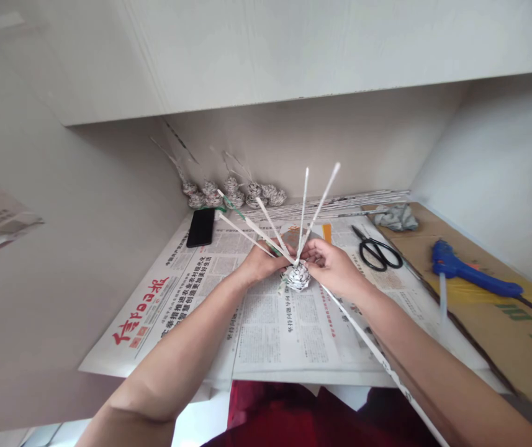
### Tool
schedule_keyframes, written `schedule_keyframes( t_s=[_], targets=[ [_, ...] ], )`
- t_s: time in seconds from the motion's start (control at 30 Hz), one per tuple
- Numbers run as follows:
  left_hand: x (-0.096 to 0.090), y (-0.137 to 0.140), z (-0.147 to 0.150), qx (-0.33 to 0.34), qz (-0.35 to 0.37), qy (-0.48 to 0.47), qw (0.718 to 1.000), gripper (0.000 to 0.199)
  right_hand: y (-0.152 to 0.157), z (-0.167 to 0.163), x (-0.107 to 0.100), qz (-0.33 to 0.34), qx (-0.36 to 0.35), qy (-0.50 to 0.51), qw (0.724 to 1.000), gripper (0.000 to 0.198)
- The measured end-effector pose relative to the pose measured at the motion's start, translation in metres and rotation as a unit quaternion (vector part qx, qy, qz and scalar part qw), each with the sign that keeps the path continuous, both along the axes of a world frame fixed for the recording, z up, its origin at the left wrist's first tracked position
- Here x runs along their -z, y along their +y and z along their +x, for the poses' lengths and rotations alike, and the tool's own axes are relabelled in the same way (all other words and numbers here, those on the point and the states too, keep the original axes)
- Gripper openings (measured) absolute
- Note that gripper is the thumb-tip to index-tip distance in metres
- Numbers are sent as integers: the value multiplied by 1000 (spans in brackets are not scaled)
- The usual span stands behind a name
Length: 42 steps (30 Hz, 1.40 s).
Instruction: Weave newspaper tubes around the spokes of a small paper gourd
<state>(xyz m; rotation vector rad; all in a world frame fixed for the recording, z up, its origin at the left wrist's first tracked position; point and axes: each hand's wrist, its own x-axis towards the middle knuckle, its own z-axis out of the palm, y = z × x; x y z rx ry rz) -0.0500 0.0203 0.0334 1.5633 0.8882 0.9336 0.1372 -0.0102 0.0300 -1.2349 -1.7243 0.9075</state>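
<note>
Woven paper ball [298, 279] sits over the middle of the newspaper [270, 347], the left hand [263, 262] clamped on its left side and the right hand [333, 266] on its right, with paper strips [322, 202] fanning from its top. Along the newspaper's left end, a red masthead [134, 323] reads 信阳日报. Toward its far left corner lies a black phone [201, 228]; on its right part, black scissors [369, 241]. Right of it, a blue glue gun [477, 277] rests on cardboard [493, 351] with green lettering [514, 312], illegible to me.
</note>
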Motion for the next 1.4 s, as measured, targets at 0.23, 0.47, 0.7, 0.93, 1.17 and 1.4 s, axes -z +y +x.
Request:
schedule_keyframes(
  t_s=[0.23, 0.47, 0.7, 0.93, 1.17, 1.4],
  targets=[
    [-1, -1, -2, 18, 12, 23, 1000, 34, -4, 3, -2, 0, -13, -21, 1000, 15],
    [2, 0, -2, 27, 38, 22, 999, 32, 0, 4, -2, -43, 22, -15, 999, 26],
    [3, 1, -1, 56, 35, 12, 998, 36, 8, -3, 13, -123, 68, 79, 987, 15],
    [-2, -1, 0, 62, 15, 2, 998, 38, 7, -15, 17, -153, 71, 259, 951, 26],
    [1, 1, 1, 38, 13, -1, 999, 37, -7, -3, -7, 7, 109, -16, 994, 10],
    [2, 1, -1, 39, 34, 5, 999, 34, -19, -11, -19, 100, 103, -62, 988, 9]
  ],
)
